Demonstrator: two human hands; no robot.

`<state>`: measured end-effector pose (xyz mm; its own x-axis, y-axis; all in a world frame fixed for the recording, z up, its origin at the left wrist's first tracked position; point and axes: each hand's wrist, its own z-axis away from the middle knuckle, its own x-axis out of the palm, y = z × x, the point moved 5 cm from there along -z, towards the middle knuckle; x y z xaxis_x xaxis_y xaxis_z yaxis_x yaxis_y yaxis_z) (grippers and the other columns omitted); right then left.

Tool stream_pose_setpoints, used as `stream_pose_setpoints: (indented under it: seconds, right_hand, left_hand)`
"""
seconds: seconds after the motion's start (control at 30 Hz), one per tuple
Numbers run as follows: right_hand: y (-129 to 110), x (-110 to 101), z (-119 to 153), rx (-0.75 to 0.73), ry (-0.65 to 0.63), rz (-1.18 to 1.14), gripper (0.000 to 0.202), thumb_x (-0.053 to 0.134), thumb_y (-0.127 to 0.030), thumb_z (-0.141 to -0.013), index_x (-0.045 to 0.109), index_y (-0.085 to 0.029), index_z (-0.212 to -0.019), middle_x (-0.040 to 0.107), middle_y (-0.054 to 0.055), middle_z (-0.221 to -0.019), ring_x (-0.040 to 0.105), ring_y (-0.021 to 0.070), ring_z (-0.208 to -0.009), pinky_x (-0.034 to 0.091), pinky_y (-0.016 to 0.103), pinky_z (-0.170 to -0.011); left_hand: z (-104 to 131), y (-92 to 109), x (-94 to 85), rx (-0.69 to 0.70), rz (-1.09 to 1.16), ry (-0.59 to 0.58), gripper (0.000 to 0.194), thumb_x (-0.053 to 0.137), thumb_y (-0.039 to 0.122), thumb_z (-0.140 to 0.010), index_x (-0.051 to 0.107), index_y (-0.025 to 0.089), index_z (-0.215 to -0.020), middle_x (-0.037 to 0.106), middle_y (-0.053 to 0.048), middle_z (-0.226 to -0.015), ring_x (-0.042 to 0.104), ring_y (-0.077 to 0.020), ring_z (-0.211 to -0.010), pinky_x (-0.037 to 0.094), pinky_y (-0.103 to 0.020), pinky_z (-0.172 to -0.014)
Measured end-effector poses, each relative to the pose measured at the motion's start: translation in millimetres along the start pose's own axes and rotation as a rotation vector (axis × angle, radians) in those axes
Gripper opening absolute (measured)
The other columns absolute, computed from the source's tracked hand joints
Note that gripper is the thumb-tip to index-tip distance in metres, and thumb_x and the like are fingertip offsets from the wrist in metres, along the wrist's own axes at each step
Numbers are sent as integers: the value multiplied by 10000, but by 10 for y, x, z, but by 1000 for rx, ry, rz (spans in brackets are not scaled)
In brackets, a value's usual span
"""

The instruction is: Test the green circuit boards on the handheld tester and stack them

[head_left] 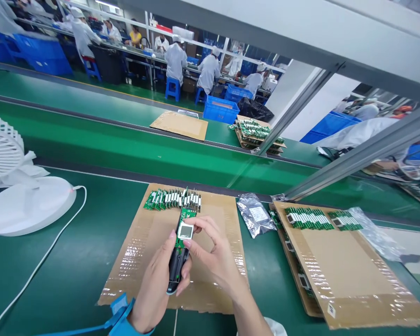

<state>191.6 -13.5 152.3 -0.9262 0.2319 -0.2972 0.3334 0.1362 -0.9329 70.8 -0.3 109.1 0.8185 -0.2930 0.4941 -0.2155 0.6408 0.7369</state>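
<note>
My left hand [157,270] is wrapped round a black plastic housing [177,268], tilted with its far end away from me. A green circuit board [188,213] with a small white-framed screen [185,231] lies along the housing's upper part. Thumb and fingers of my right hand [210,249] pinch that board at the screen's edges. Just beyond, a row of similar circuit boards [173,199] leans together on a taped cardboard sheet [217,210]. A blue wrist strap [121,312] circles my left wrist.
On the right, stacked cardboard sheets [346,266] carry more boards [308,218]. A silvery bag [255,214] lies between the sheets. To the left stands a white fan [28,205] with a cable [45,256]. Metal posts [311,182] rise ahead; several people work beyond.
</note>
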Motion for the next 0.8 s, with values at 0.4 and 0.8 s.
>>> stream_pose_setpoints:
  seconds: [0.4,0.8]
  right_hand:
    - [-3,-49,14,4,29,38,291,640,-207,-904,633,-305,-1179,556,30,-1099,537,178,-1050,440,307,-947]
    - [-65,-24,58,4,6,-36,324,643,-198,-888,632,-332,-1182,454,-13,-883,481,138,-856,413,259,-813]
  left_hand:
    - [-23,38,70,6,-45,3,428,434,638,-924,537,222,-934,460,58,-530,336,-86,-395,259,-204,-382]
    - [84,-25,114,45,53,44,369,505,569,-912,559,205,-878,455,51,-515,342,-84,-412,287,-196,-383]
